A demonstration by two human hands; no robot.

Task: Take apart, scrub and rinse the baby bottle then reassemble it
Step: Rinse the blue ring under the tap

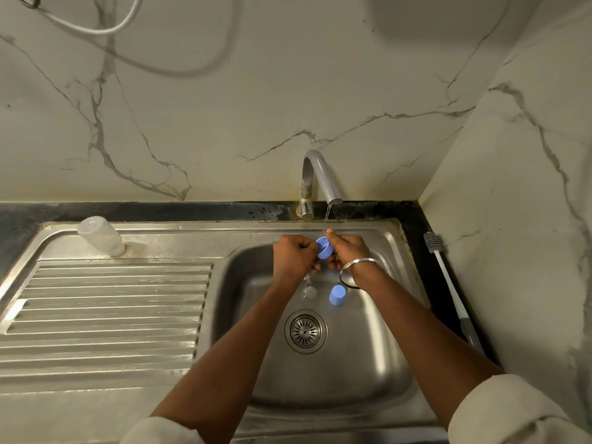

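A clear bottle [101, 236] is stood neck down on the sink's [112, 315] drainboard, at ten o'clock from the drain [305, 330]. A blue ring [324, 248] is gripped between the left hand [296, 259] and the right hand [349, 251], both curled round it, under a thin stream from the tap [320, 181] at twelve o'clock. A blue cap [337, 295] is seen in the basin at one o'clock. A brush [448, 283] is laid on the tabletop at three o'clock.

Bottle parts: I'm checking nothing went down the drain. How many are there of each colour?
Blue: 2 (ring pinched between left hand and right hand; cap in the sink)
Clear: 2 (bottle on the drainboard; what looks like a teat in the sink)
Total: 4
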